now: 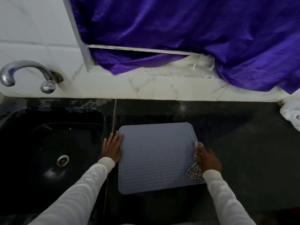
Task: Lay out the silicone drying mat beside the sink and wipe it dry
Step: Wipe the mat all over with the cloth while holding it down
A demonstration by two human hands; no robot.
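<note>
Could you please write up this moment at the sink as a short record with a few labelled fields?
setting: dark countertop with a black sink on the left
mat: grey silicone drying mat lying flat on the counter, right of the sink
left hand: left hand rests flat, fingers straight, on the mat's left edge
right hand: right hand grips a checked cloth at the mat's right edge
surface: small droplets visible on the mat
backdrop: chrome tap, purple fabric

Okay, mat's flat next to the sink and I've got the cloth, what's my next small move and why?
Probably sweep the checked cloth in your right hand leftward across the grey wavy-ribbed silicone mat: droplets still glint on its ribs, and your left hand already steadies its sink-side edge.
</note>
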